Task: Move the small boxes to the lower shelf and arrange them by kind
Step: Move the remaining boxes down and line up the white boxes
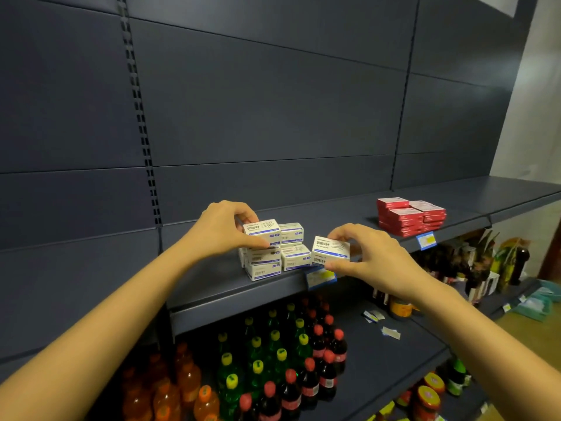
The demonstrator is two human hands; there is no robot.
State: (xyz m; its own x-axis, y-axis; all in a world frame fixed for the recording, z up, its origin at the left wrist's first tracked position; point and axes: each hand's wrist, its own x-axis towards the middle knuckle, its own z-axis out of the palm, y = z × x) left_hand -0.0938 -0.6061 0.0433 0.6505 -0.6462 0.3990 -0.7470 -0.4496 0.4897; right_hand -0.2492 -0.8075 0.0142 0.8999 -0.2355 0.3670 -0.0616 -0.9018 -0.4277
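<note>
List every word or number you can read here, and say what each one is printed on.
"回形针": top of the white box in the right hand.
"回形针": top of the other white box in the left hand.
Smaller print on both: too blurred to read.
Red boxes, price tags, bottle labels: unreadable.

A dark blue back panel [273, 101] fills the upper view, with a slotted upright [136, 95] running down its left part. Low down stand orange bottles [188, 381], then green bottles with yellow caps [258, 357], then dark bottles with red caps [318, 369]. Loose white labels [390, 332] lie right of them. Red-lidded jars [428, 396] stand at lower right. A blue price tag [426, 240] hangs further up, and teal packets [534, 305] lie at the far right.
</note>
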